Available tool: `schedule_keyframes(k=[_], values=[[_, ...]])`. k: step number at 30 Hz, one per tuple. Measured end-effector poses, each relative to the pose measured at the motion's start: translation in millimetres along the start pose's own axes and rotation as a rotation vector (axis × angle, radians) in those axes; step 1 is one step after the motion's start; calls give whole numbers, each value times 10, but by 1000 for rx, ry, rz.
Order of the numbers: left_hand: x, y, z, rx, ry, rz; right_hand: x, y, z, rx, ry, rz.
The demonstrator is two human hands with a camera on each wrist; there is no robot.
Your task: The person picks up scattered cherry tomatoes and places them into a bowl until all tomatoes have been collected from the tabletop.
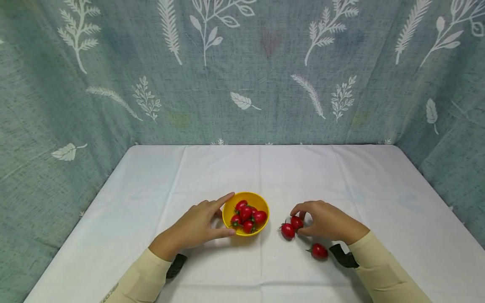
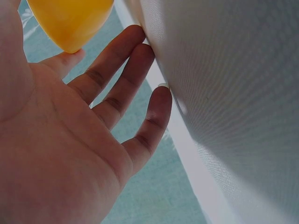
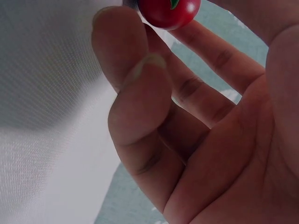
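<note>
A yellow bowl (image 1: pixel 228 212) with several red cherry tomatoes (image 1: pixel 246 212) in it stands on the white-covered table. My left hand (image 1: pixel 195 225) holds it from the left side, index finger along the far rim and thumb at the near rim. In the left wrist view, the bowl's underside (image 2: pixel 72 23) meets the index fingertip while the other fingers spread beside the cloth. My right hand (image 1: pixel 327 221) pinches a cherry tomato (image 1: pixel 297 223) between thumb and fingers, low over the table. That tomato (image 3: pixel 169 11) shows at the top of the right wrist view.
A second loose tomato (image 1: pixel 288 231) lies right beside the pinched one. Another tomato (image 1: pixel 318 251) rests nearer the front, below the right wrist. Behind the table (image 1: pixel 212 168) hangs a grey-green curtain (image 1: pixel 265 75) with white leaf prints, which also runs along both sides.
</note>
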State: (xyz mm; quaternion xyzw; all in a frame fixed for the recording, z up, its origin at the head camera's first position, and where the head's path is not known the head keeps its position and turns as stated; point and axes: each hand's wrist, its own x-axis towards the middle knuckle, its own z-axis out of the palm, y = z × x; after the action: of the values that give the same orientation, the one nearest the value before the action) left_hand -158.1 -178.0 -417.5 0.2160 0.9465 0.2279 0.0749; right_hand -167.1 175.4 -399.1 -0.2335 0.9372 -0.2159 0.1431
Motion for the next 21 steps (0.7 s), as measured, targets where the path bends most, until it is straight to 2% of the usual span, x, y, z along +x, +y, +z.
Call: schedule_keyframes(k=[10,21], values=[[0,3,-9,-1,-5,-8,13,-6,-3,-4,8,28],[9,4,-4,9,-6,-2,10,3,-25,1,51,-19]])
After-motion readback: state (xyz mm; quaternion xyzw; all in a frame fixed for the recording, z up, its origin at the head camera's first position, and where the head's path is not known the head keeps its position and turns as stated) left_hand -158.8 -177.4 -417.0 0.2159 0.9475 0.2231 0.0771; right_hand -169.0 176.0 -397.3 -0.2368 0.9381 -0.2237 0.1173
